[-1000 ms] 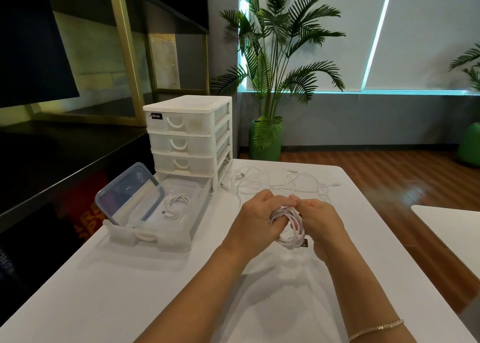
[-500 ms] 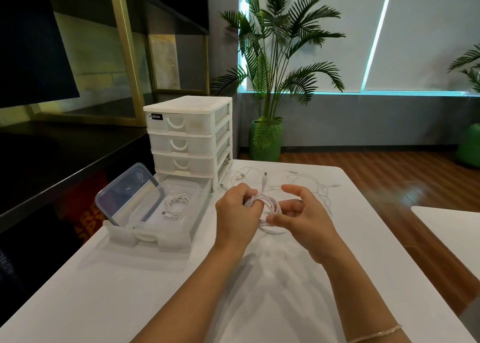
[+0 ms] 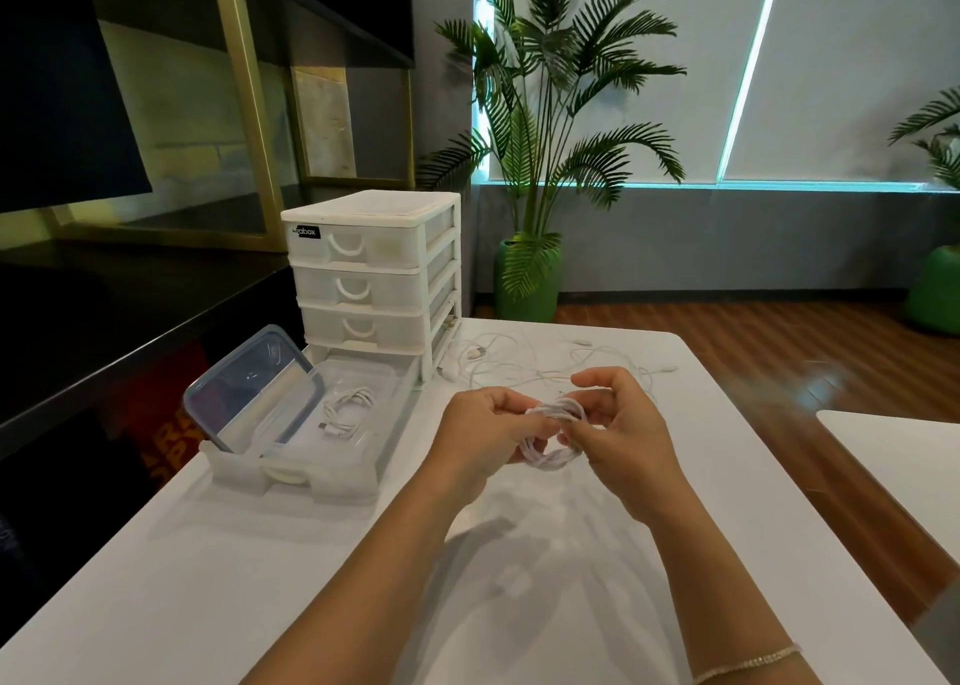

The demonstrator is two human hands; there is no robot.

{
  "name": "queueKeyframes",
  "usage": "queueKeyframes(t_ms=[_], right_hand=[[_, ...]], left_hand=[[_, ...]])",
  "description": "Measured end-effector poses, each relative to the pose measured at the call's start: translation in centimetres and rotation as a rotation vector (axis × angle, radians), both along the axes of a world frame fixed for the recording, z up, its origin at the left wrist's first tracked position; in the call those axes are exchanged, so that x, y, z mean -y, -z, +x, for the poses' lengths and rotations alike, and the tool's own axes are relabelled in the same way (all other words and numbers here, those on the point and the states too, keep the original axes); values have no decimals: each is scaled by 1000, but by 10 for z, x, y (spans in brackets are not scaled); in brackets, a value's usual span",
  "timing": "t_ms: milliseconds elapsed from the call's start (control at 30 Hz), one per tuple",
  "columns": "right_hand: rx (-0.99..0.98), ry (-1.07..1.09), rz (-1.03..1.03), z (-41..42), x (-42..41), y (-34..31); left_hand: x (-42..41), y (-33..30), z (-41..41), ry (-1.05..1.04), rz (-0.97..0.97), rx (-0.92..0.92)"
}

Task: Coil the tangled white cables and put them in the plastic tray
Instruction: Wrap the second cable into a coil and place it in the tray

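Above the white table (image 3: 311,580), centre of view: one coiled white cable (image 3: 551,437), held between my left hand (image 3: 483,437) and right hand (image 3: 621,437). Change noted: a moment ago the coil sat higher and farther out, with a plug end sticking up; now it sits lower and nearer, plug no longer showing, so I judge the winding nearly finished. Left hand grips one side of the coil; right hand pinches the other. Coil: several thin loops, compact, slightly twisted. Remaining stock: tangled white cables (image 3: 524,359) loose behind the hands. Plastic tray (image 3: 363,469), at left before the drawer unit (image 3: 374,269), holds one coiled cable (image 3: 345,411).
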State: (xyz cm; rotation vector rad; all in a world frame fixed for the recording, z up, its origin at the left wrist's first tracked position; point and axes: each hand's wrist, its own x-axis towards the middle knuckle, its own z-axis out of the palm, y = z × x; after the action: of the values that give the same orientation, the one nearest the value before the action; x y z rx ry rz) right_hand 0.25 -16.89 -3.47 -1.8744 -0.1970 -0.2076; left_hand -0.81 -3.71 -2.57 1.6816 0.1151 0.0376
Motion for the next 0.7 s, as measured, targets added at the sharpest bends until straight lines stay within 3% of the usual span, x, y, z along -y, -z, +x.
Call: queueKeyframes(t_ms=[233,433,700], right_hand=[[-9,-5,-63,1,-2,0],[153,92,-213,-1,2,-3],[113,122,-478,0,0,-3]], left_hand=[[-7,0,1,141,-22,-108],[-5,3,3,132,-315,-170],[-6,10,7,68,-539,-184]])
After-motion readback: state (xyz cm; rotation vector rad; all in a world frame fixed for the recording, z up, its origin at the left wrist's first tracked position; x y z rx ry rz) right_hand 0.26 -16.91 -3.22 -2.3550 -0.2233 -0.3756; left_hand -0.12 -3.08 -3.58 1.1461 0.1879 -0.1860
